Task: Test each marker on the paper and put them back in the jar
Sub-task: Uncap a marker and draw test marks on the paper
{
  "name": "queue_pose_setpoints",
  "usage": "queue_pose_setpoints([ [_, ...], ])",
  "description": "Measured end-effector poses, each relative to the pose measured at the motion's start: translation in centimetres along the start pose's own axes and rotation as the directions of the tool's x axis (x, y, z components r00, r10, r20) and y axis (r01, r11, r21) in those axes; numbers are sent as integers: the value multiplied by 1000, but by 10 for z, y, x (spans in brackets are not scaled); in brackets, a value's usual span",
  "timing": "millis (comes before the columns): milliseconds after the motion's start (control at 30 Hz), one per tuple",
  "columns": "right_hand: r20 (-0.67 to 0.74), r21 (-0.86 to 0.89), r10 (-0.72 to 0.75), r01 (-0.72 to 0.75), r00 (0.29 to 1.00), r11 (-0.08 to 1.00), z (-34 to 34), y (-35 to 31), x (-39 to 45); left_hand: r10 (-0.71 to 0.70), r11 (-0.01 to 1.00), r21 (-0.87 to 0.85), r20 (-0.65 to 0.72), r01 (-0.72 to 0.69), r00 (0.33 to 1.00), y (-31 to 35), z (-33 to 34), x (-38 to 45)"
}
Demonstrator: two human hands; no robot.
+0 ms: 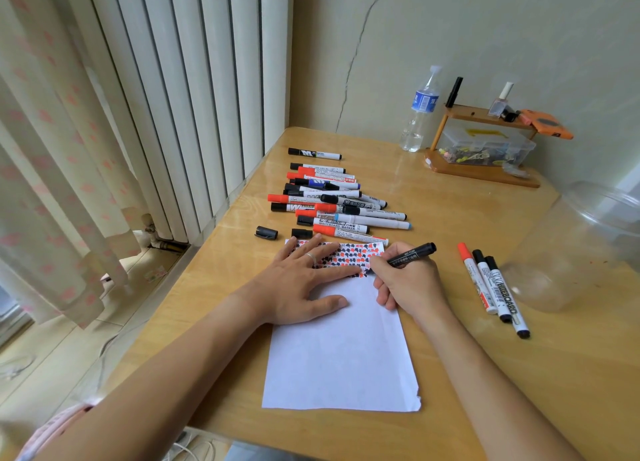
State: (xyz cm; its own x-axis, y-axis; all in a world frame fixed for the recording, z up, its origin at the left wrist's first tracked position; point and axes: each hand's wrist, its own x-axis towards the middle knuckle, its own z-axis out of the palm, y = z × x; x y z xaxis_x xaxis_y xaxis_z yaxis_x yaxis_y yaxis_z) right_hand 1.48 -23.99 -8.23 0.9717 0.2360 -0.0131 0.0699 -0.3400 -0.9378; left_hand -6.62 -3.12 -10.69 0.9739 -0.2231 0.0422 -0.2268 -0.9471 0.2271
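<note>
A white sheet of paper (341, 350) lies on the wooden table (450, 218); its top band is filled with black and red marks. My left hand (298, 280) rests flat on the paper, fingers spread over the marks. My right hand (405, 280) grips a black marker (412, 254), tip down at the paper's marked band. A loose black cap (266, 233) lies left of the paper. Several capped markers (339, 201) lie in a pile beyond the paper. Three markers (493, 287) lie to the right. A clear plastic jar (575, 246) lies on its side at the far right.
A water bottle (420, 111) stands at the back. Beside it a small wooden shelf (485, 170) holds a clear box, a nail polish bottle and an orange object. A radiator and curtain run along the table's left edge.
</note>
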Motion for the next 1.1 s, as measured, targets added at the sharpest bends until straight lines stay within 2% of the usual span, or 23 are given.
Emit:
queue_pose_setpoints([
  [233,32,1,25,-25,999,1000,0,-2,-2,7,1000,-10,-19,-7,1000,0,0,0],
  [333,20,22,35,-36,999,999,0,-3,-1,4,998,-67,-67,-8,998,1,-1,-1],
  [367,16,31,34,-34,999,999,0,-3,-1,-7,994,-107,-119,-6,993,2,-3,-1],
  [433,18,38,26,-26,1000,999,0,-3,-1,-41,994,-111,-305,7,951,1,-4,0],
  [500,28,33,17,-18,999,999,-1,-3,-1,-90,995,-9,-493,98,865,-6,-4,4],
  [533,32,32,12,-13,999,999,-1,-3,-1,-136,984,25,-535,177,834,-11,-5,6],
  [600,38,31,2,-3,999,1000,0,-2,-1,-249,946,42,-541,322,804,-16,-6,11],
  [700,44,19,-28,27,999,999,0,-1,-1,-318,917,46,-518,397,794,-18,-7,18],
  [933,84,17,-172,171,982,985,1,-3,-1,-338,922,-41,-573,385,747,-19,-3,17],
  [1100,156,165,-265,239,952,957,1,-9,-6,-225,973,-93,-572,210,789,-11,-6,8],
])
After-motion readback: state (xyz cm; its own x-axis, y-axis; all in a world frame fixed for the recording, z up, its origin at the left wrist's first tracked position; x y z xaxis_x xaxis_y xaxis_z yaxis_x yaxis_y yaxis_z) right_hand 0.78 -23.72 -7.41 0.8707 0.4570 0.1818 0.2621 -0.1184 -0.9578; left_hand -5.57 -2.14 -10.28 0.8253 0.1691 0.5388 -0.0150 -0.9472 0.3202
